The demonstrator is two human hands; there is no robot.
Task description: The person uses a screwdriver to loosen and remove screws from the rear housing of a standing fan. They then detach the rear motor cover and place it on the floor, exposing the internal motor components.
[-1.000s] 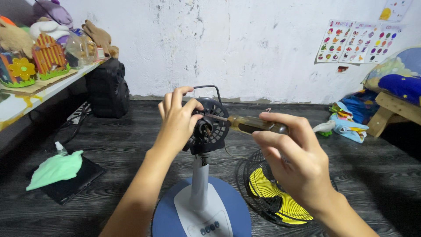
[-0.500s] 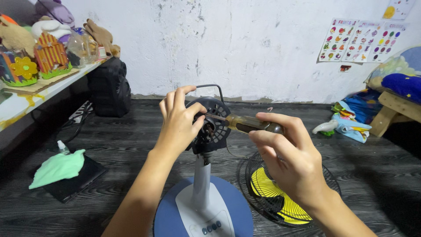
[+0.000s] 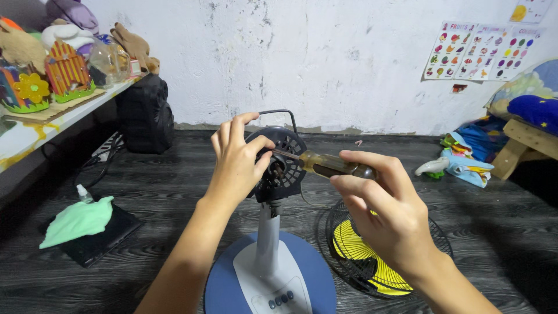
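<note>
Here, amber screwdriver point(image 3: 334, 166) against vented housing point(image 3: 283, 166).

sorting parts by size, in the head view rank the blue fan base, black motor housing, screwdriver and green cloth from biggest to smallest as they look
1. blue fan base, partly cut off by the frame edge
2. black motor housing, partly behind the left hand
3. green cloth and screwdriver look close; the screwdriver is partly hidden in the right hand, so unranked

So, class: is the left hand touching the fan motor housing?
Touching. The head view shows the left hand with fingers wrapped on the black motor housing, no gap.
</note>
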